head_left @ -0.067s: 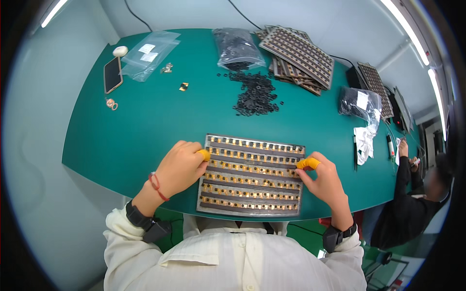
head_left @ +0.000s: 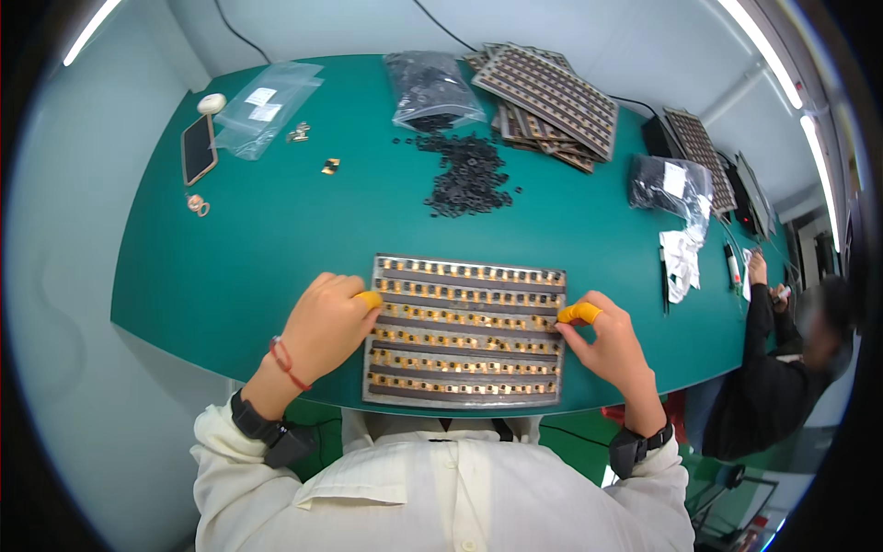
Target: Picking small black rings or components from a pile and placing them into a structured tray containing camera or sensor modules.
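Observation:
In front of me lies a flat grey tray (head_left: 464, 379) with rows of small gold-coloured pieces and black squares. My left hand (head_left: 328, 324) is closed at its left edge, a yellow finger cover on the index finger; the fingertips are partly hidden. At the right edge, my right hand (head_left: 607, 339) pinches the tray's rim between thumb and a yellow-covered index finger. Beyond the tray spreads a heap of small black square pieces (head_left: 467, 177), spilling from an open clear bag (head_left: 430, 87).
Stacked trays (head_left: 552, 97) stand at the back right. Another bag of black parts (head_left: 664, 184) and crumpled white tissue (head_left: 681, 265) lie right. Far left are a phone (head_left: 199, 150), clear bags (head_left: 262, 110) and a gold piece (head_left: 331, 166). A co-worker (head_left: 782, 368) sits at right.
The whole view has shifted slightly, so things sit a little further left. Against the tray, my right hand has moved slightly outward to the right. My left hand stays at the left edge.

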`<state>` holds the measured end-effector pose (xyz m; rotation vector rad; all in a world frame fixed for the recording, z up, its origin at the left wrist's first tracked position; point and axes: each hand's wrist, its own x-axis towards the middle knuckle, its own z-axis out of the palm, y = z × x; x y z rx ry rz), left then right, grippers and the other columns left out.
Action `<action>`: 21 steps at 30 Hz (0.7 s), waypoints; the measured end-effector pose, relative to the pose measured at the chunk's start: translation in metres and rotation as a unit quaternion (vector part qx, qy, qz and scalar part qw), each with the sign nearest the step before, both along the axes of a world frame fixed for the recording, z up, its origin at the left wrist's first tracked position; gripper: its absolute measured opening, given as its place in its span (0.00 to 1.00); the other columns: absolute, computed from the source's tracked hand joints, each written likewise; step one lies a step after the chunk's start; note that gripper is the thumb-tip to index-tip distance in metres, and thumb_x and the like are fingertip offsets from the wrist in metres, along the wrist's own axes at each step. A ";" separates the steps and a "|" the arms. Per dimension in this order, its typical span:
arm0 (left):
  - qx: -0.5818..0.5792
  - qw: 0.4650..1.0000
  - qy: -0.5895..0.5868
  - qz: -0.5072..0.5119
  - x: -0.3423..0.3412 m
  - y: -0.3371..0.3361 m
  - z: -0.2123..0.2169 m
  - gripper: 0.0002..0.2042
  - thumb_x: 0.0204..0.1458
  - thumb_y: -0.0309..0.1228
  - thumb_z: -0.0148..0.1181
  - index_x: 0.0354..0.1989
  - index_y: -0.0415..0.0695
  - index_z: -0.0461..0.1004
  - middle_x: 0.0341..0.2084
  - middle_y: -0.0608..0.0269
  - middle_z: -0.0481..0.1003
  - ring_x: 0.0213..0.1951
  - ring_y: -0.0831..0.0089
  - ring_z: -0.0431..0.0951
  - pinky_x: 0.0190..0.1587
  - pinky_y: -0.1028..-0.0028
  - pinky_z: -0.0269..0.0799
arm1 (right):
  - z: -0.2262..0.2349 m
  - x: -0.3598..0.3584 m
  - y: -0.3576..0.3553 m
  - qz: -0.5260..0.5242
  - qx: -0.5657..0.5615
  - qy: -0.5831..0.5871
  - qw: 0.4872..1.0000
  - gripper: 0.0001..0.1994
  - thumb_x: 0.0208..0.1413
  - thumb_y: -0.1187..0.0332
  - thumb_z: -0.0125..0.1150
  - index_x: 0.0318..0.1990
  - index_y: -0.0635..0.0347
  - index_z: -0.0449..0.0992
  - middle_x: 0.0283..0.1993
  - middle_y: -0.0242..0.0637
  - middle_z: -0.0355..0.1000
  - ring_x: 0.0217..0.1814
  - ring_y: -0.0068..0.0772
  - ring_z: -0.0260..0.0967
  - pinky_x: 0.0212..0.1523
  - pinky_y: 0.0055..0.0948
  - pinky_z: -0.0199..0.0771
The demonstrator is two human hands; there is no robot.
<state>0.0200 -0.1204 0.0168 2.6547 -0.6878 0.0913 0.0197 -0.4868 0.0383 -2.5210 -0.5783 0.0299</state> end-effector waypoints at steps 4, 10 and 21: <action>0.067 0.997 0.021 0.038 -0.019 -0.009 0.004 0.13 0.49 0.33 0.67 0.19 0.38 0.75 0.19 0.57 0.70 0.25 0.55 0.71 0.35 0.63 0.68 | -0.017 -0.012 -0.013 -0.004 0.018 -0.018 1.000 0.08 0.48 0.75 0.69 0.33 0.68 0.77 0.32 0.41 0.67 0.34 0.44 0.68 0.34 0.36 0.70; 0.090 0.995 0.023 0.039 -0.014 -0.009 0.011 0.23 0.52 0.41 0.65 0.11 0.38 0.72 0.12 0.53 0.70 0.15 0.54 0.71 0.21 0.61 0.65 | -0.023 -0.010 -0.012 -0.014 0.015 -0.023 1.000 0.07 0.49 0.74 0.69 0.33 0.67 0.77 0.33 0.40 0.67 0.35 0.42 0.68 0.36 0.36 0.71; -0.065 0.988 0.133 0.039 0.045 -0.002 0.026 0.14 0.49 0.35 0.68 0.32 0.33 0.81 0.24 0.48 0.78 0.26 0.57 0.79 0.29 0.65 0.73 | -0.021 -0.028 0.003 -0.098 -0.069 0.006 0.993 0.22 0.53 0.59 0.68 0.14 0.66 0.73 0.14 0.46 0.65 0.16 0.51 0.65 0.20 0.42 0.65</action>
